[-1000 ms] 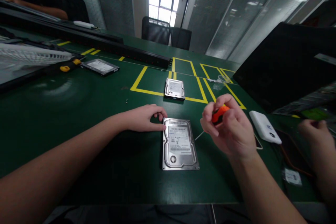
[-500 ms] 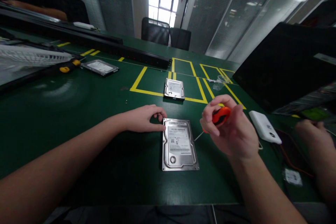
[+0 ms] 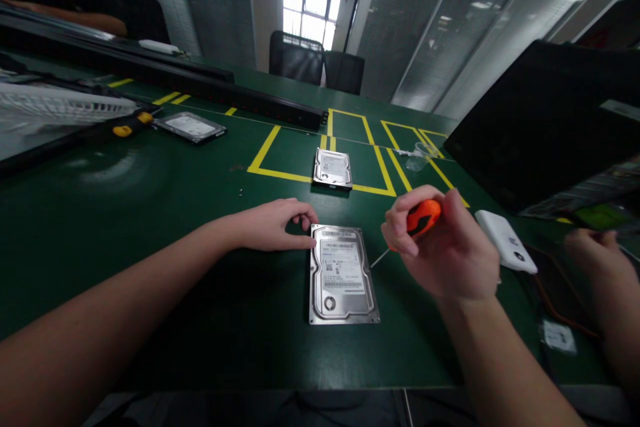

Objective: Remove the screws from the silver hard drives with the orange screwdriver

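Note:
A silver hard drive (image 3: 343, 277) with a white label lies flat on the green table (image 3: 240, 347) in front of me. The fingertips and thumb of my left hand (image 3: 280, 225) rest against its upper left edge, steadying it at that side. Held in my right hand (image 3: 445, 247) is an orange and black screwdriver (image 3: 424, 217), whose thin shaft slants down to the drive's right edge. The tip meets the side of the drive; what it touches there is too small to tell. Another hard drive (image 3: 333, 169) lies farther back, by the yellow tape.
Back left are a third drive (image 3: 191, 127), a yellow and black tool (image 3: 133, 125) and a long black bar (image 3: 270, 103). On the right stand a white device (image 3: 506, 240) and a large black case (image 3: 540, 127). Another person's hand (image 3: 603, 260) is at the right edge; someone sits back left.
My right hand has turned slightly around the orange handle, its fingers and thumb shifting. The screwdriver tip stays at the drive's right edge. My left hand and the drive are nearly unchanged.

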`<act>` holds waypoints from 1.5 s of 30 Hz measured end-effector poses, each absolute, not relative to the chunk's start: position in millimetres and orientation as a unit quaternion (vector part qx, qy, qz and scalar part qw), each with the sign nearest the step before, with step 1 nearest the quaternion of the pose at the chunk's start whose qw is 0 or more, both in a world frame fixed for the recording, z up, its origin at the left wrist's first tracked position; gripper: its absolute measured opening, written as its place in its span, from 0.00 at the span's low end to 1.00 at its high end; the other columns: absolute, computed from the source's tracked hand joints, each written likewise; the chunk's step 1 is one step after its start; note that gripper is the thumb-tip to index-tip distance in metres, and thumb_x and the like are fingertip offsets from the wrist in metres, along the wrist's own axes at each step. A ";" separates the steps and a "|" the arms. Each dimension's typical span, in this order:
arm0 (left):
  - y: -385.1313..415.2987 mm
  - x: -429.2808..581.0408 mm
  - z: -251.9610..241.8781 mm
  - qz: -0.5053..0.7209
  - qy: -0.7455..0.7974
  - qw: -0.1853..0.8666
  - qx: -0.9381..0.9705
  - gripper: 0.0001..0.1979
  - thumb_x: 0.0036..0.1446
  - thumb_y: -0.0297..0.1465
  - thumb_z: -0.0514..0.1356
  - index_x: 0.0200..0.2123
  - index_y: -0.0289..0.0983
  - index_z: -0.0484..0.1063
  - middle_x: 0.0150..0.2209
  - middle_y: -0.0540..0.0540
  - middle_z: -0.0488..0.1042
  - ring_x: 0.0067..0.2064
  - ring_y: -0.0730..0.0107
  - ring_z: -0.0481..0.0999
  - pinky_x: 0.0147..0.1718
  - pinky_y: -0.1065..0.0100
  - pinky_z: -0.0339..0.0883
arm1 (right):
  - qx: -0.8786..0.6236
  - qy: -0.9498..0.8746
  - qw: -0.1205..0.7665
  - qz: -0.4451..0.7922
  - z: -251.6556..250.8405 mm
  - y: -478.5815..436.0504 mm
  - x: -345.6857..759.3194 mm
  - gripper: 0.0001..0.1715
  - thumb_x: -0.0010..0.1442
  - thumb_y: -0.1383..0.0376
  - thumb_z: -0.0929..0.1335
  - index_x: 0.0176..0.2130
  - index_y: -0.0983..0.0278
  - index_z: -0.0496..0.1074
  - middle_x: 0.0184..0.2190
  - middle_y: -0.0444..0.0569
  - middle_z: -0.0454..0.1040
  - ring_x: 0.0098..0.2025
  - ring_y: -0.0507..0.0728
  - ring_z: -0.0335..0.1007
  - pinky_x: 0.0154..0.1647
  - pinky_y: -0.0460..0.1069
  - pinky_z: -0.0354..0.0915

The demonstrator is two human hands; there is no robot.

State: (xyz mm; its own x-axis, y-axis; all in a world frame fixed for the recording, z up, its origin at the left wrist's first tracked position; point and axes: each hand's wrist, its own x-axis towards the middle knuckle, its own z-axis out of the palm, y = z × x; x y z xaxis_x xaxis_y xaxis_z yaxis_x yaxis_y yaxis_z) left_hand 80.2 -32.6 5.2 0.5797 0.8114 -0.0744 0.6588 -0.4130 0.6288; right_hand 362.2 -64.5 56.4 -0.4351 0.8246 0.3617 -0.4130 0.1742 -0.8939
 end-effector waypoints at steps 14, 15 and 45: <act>-33.3 81.1 5.3 0.130 0.436 0.307 0.836 0.23 0.60 0.49 0.65 0.52 0.41 0.75 0.47 0.45 0.76 0.48 0.61 0.73 0.48 0.64 0.66 | -0.177 -0.606 0.490 0.601 57.2 -64.7 361.6 0.24 0.75 0.51 0.60 0.39 0.62 0.75 0.31 0.48 0.73 0.23 0.51 0.61 0.27 0.51 0.58; -33.2 81.2 5.0 0.130 0.435 0.306 0.837 0.23 0.60 0.48 0.65 0.52 0.41 0.75 0.47 0.45 0.76 0.48 0.61 0.73 0.48 0.64 0.66 | -0.173 -0.612 0.494 0.592 56.7 -64.9 361.6 0.20 0.74 0.53 0.62 0.39 0.62 0.74 0.33 0.49 0.74 0.25 0.51 0.64 0.28 0.51 0.60; -33.2 81.7 5.3 0.130 0.435 0.308 0.836 0.23 0.60 0.48 0.65 0.52 0.40 0.75 0.47 0.45 0.76 0.48 0.62 0.73 0.47 0.65 0.66 | -0.151 -0.640 0.472 0.587 56.2 -70.2 363.7 0.09 0.67 0.57 0.72 0.41 0.59 0.72 0.41 0.49 0.78 0.27 0.52 0.68 0.26 0.49 0.62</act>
